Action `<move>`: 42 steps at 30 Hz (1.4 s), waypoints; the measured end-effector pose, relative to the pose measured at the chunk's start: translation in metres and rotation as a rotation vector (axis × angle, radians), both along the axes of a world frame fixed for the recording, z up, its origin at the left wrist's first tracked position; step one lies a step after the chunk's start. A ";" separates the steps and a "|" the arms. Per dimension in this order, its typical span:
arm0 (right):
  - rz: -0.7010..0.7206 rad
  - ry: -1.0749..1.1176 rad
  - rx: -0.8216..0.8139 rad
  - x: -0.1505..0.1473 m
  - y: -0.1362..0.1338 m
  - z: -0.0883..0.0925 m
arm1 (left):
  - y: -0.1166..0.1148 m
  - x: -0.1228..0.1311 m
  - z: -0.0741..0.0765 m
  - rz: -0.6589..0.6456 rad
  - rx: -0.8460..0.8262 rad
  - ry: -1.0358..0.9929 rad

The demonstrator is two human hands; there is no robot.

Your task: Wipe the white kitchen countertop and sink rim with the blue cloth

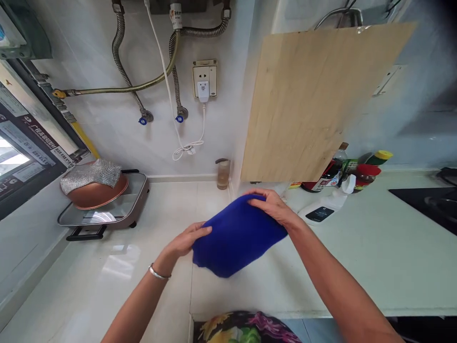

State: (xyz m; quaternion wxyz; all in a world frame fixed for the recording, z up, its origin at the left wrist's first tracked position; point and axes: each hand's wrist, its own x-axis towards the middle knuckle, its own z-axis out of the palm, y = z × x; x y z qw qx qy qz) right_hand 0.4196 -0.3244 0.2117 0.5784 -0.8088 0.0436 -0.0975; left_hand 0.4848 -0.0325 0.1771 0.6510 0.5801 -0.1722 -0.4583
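A deep blue cloth [239, 238] hangs spread between my two hands above the pale countertop [153, 286]. My left hand [185, 239] is closed on its left edge, thumb on top. At the upper right edge, my right hand [269, 205] pinches the cloth, with the fingers partly behind it. The cloth's lower edge droops freely and looks wavy. A white spray bottle [326, 205] lies on the counter just beyond my right forearm.
An electric pan [137, 200] holding a copper-coloured pan [98, 195] sits at the left. Near the wall stand a brown cup [223, 175] and several sauce bottles [367, 174]. A wooden board [296, 105] juts out above. Hoses [121, 89] and a plugged cord line the wall; a black stove [435, 205] is right.
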 end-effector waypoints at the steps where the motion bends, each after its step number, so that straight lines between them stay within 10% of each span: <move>1: -0.077 -0.054 -0.067 0.004 0.000 -0.008 | -0.007 -0.003 -0.016 0.124 -0.020 0.140; 4: -0.140 -0.087 -0.181 -0.002 0.007 -0.048 | -0.022 -0.009 -0.066 0.427 -0.081 0.496; 8: 0.168 0.390 0.115 -0.048 0.037 -0.124 | -0.024 -0.018 -0.108 0.523 -0.159 0.594; 15: 0.019 0.543 0.552 -0.089 0.091 -0.201 | -0.021 -0.036 -0.103 0.519 -0.208 0.714; 26: -0.073 0.300 0.982 -0.080 0.111 -0.182 | -0.032 -0.058 -0.065 0.403 -0.223 0.657; 36: -0.363 0.193 0.461 -0.084 0.066 -0.131 | 0.011 -0.011 -0.044 0.500 0.081 0.112; 42: -0.362 0.076 0.441 -0.081 0.068 -0.105 | 0.023 0.004 -0.027 0.426 0.185 -0.212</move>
